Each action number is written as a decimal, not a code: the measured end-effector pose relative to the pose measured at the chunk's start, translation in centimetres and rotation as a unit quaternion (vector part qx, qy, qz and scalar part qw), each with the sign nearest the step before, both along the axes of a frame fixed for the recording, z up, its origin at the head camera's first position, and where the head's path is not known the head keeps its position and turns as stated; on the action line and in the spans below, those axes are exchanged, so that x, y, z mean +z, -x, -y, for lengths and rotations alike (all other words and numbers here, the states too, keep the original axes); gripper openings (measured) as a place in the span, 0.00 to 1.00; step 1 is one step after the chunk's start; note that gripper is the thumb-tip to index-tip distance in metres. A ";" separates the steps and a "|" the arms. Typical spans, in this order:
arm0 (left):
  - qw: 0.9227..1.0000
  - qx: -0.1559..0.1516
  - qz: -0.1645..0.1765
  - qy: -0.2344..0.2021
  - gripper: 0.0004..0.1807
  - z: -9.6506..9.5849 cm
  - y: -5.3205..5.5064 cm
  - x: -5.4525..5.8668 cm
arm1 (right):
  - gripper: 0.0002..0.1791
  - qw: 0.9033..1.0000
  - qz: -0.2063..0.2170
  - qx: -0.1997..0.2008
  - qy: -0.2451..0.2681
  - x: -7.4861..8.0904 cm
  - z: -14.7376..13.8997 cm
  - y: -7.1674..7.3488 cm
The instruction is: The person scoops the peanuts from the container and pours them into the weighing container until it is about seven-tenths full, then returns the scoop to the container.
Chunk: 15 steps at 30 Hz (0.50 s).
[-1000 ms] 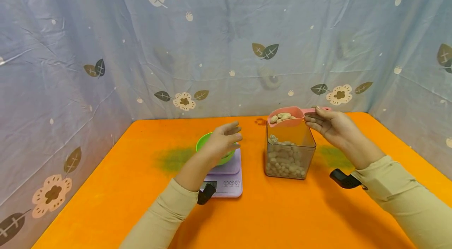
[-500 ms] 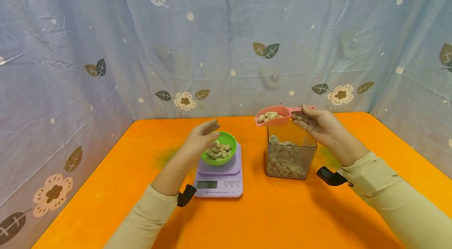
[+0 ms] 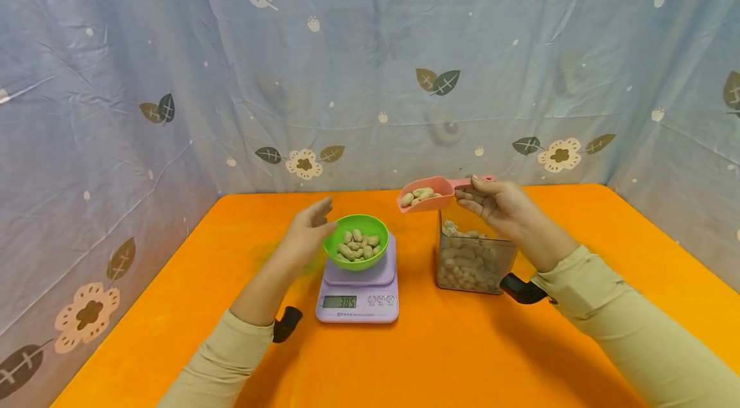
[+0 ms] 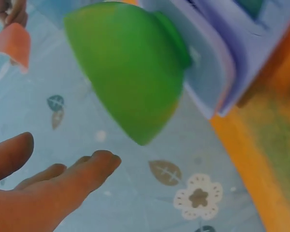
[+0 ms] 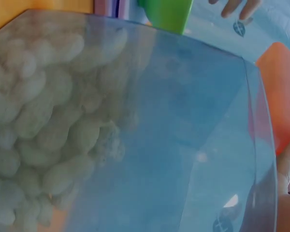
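Note:
My right hand (image 3: pixel 502 210) pinches the handle of a pink scoop (image 3: pixel 428 204) that carries several unshelled peanuts (image 3: pixel 421 195). The scoop is in the air between the container and the bowl, its mouth facing left. Beneath the right hand stands a clear square container (image 3: pixel 475 263), partly filled with peanuts (image 5: pixel 48 121). A green bowl (image 3: pixel 357 224) with peanuts in it sits on a lilac kitchen scale (image 3: pixel 358 305), whose display reads about 385, any decimal point unclear. Just left of the bowl is my left hand (image 3: pixel 302 232), fingers extended and holding nothing; the left wrist view shows it apart from the bowl (image 4: pixel 130 67).
An orange cloth covers the table (image 3: pixel 405 363). Behind and at the sides hangs a blue curtain (image 3: pixel 347 74) with leaf and flower prints. Each wrist wears a black camera, such as the left camera (image 3: pixel 287 324).
The right hand has brought the loaded scoop leftward from above the container towards the bowl. My left hand has drawn back left from over the bowl, uncovering its peanuts and the scale's display.

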<state>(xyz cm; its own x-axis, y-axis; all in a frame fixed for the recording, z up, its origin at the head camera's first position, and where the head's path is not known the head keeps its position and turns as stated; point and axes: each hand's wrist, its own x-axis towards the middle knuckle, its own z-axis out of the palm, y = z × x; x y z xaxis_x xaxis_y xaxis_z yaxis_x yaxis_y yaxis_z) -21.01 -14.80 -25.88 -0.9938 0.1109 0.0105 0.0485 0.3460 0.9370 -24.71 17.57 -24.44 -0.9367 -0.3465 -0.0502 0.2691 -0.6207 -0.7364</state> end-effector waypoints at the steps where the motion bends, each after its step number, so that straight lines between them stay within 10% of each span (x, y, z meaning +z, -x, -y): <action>1: 1.000 0.001 0.003 0.003 0.31 0.1 0.0 -0.1 | 0.19 1.000 0.000 0.000 -0.004 0.0 0.2 0.0; 15: 0.997 -0.008 0.070 0.012 0.31 1.1 1.2 -2.3 | 0.19 0.999 -0.004 -0.002 -0.044 -0.1 2.6 0.0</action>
